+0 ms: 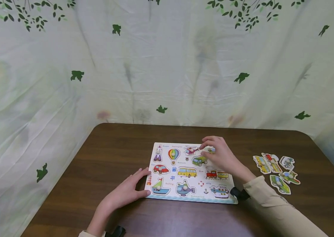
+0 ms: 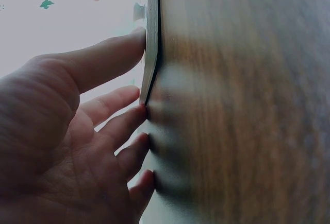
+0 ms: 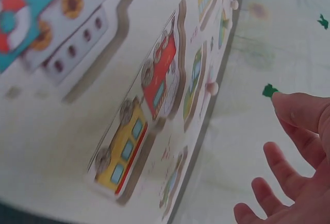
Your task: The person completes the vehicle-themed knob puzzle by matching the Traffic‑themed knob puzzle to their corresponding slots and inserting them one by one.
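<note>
A white wooden picture-puzzle board [image 1: 202, 199] with vehicle shapes lies on the table. It carries a balloon [image 1: 173, 154], a yellow bus [image 1: 187, 172], a red train [image 1: 216, 174], a ship [image 1: 219, 191] and several more shapes, some with small knobs. My left hand [image 1: 128, 188] touches the board's left edge; in the left wrist view its thumb and fingertips meet the board's side [image 2: 152, 33]. Over the upper right of the board is my right hand [image 1: 220, 155], fingers slightly bent, near the helicopter [image 1: 191, 150] and green jeep [image 1: 199, 160]. Nothing shows between its fingers in the right wrist view.
Several loose puzzle pieces lie in a cluster to the right, including a red one [image 1: 271, 163], a grey one [image 1: 287, 163] and a green one [image 1: 280, 185]. Behind the brown table [image 1: 119, 141] hangs a pale curtain [image 1: 178, 75] with leaf prints.
</note>
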Demonstrator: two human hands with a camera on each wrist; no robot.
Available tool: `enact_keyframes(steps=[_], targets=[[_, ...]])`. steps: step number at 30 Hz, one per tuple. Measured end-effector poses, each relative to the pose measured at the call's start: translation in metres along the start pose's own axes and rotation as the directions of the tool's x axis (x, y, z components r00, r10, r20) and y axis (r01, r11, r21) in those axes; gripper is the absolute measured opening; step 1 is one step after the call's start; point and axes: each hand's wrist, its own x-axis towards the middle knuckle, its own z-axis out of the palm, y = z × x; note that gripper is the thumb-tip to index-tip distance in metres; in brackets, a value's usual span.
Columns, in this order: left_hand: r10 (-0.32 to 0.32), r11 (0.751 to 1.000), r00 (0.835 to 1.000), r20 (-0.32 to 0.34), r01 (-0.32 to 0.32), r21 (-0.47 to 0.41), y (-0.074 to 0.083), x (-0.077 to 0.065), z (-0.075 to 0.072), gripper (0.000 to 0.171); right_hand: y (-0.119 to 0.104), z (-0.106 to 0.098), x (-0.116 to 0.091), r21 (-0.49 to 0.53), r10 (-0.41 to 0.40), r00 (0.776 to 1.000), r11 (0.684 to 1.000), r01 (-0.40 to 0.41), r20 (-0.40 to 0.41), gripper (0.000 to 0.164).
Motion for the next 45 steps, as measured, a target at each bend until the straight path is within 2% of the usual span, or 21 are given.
enact_keyframes(steps=[10,27,37,45], targets=[[-0.019,1.0,1.0,0.001,0.019,0.002,-0.001,0.0,0.0,0.063,0.011,-0.024,-0.02,-0.016,-0.033,0.998,0.999,0.032,-0.057,0.01],[-0.052,0.999,0.999,0.006,0.052,0.004,-0.002,0.002,0.001,0.064,0.045,-0.064,-0.06,-0.118,-0.099,0.981,0.99,0.079,-0.167,0.018],[-0.052,0.999,0.998,0.021,0.052,0.005,-0.005,0.002,0.002,0.065,0.058,-0.083,-0.08,-0.126,-0.044,0.984,0.992,0.022,-0.171,0.013],[-0.061,0.998,0.998,0.008,0.061,0.002,-0.003,0.003,0.002,0.066,0.074,-0.097,-0.086,-0.115,-0.001,0.99,0.993,-0.015,-0.14,0.011]])
